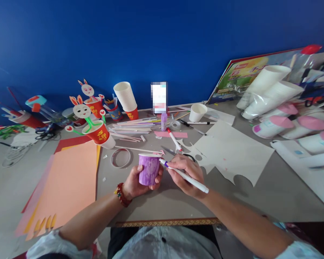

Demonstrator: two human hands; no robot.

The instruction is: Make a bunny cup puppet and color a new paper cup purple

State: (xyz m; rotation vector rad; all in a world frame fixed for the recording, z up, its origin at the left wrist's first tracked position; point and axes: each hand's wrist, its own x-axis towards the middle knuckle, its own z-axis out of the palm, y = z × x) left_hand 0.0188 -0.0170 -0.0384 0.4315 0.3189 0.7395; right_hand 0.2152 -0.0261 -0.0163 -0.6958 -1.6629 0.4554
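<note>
A paper cup (148,169) coloured purple in streaks, with a white rim, stands upright in my left hand (136,181). The thumb is on its near left side and the fingers come round its right side. My right hand (187,175) grips a white marker (193,180), its purple tip end pointing left at the cup's upper right side. Whether the tip touches the cup cannot be made out. Behind the cup lie a red-capped white marker (174,140) and scissors (189,157), partly hidden by my right hand. A purple bottle (164,122) stands farther back.
Coloured paper sheets (75,180) lie at the left, below rabbit-decorated red cups (97,132). White cut paper (232,151) covers the right, beside bagged white cups (272,97). A tape roll (120,158), paper sticks (135,126) and a lit phone (159,97) are farther back.
</note>
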